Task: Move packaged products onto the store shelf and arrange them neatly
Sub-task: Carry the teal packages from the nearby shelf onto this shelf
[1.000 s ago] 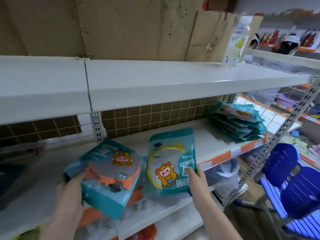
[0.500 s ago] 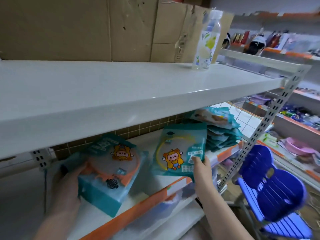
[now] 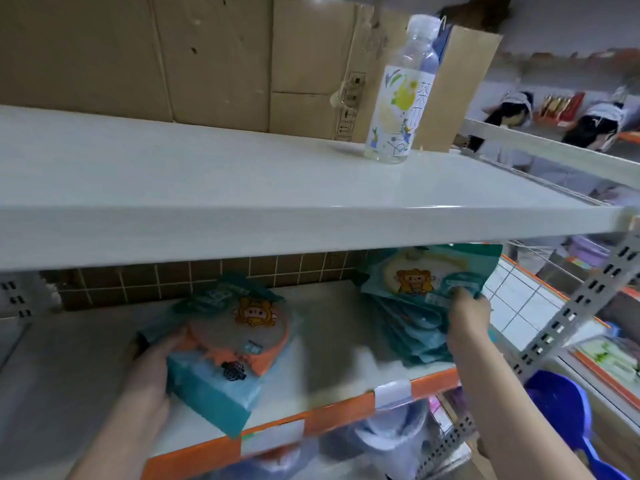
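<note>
A big white upper shelf (image 3: 242,188) hides the back of the lower shelf (image 3: 346,372) and cuts off the top of one teal pack (image 3: 426,271). Everything there looks blurry. The left hand (image 3: 152,372) has a tight grip on a stack of orange-ring packs (image 3: 228,344) over the lower shelf. The right hand (image 3: 467,310) reaches up and pinches the teal pack, held over the pile of packs (image 3: 412,334).

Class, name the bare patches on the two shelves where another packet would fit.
Upper white shelf: bare left of the clear labelled bottle. Lower shelf: bare between the orange-ring packet and the crowded teal packet stack.
</note>
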